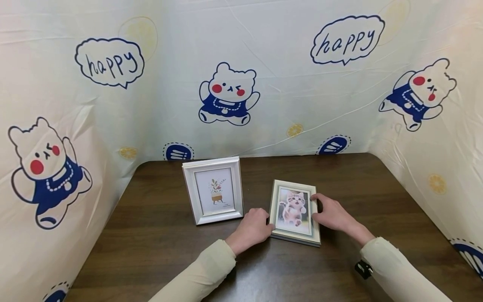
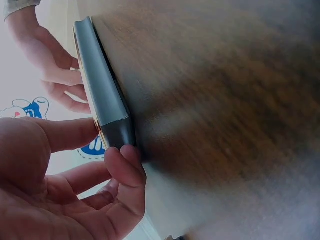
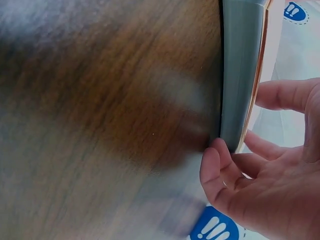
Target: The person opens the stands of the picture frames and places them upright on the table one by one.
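Observation:
A cream picture frame point(image 1: 316, 214) with a kitten photo point(image 1: 295, 208) lies tilted a little on the dark table, between both hands. My left hand point(image 1: 253, 226) grips its lower left side. In the left wrist view, the thumb point(image 2: 75, 135) is on the frame's front edge and curled fingertips point(image 2: 125, 167) bear on its grey side point(image 2: 102, 80). My right hand point(image 1: 333, 213) holds the opposite side. The right wrist view has its thumb point(image 3: 282, 95) at the front edge and fingers point(image 3: 212, 165) curled at the frame's grey side point(image 3: 240, 75).
Left of the hands, a silver-white picture frame point(image 1: 200, 191) with a potted-plant print stands upright on the brown wooden table point(image 1: 151, 251). A pale curtain point(image 1: 283, 105) with cartoon bears surrounds the table at the back and sides.

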A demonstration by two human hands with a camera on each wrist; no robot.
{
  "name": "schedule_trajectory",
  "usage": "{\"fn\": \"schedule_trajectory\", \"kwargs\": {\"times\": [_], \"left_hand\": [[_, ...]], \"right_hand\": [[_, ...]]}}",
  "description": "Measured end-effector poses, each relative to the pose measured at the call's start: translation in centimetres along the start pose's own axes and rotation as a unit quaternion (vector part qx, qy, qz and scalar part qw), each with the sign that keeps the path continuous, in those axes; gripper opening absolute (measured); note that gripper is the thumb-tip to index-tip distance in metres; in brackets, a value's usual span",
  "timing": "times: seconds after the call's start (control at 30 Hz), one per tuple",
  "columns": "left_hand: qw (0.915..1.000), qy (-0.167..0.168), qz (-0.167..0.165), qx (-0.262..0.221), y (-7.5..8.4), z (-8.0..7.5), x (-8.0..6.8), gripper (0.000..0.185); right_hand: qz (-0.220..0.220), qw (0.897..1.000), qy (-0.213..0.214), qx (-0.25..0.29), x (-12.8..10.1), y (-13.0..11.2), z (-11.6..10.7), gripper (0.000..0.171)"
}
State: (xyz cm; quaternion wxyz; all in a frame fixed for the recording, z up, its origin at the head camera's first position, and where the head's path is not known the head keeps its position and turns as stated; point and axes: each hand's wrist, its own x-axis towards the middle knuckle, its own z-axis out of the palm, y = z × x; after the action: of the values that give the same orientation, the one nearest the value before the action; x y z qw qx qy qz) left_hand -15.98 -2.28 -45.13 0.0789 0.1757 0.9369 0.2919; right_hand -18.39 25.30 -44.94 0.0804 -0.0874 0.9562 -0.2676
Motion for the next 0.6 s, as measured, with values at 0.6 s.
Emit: {"fn": "schedule_trajectory", "kwargs": {"times": [0.6], "left_hand": [[0.9998,0.017,0.001,0.008,0.08,0.34,0.11,0.046]], "right_hand": [[0.001,1.000,0.021,-0.003,0.11,0.25,0.33,0.053]]}}
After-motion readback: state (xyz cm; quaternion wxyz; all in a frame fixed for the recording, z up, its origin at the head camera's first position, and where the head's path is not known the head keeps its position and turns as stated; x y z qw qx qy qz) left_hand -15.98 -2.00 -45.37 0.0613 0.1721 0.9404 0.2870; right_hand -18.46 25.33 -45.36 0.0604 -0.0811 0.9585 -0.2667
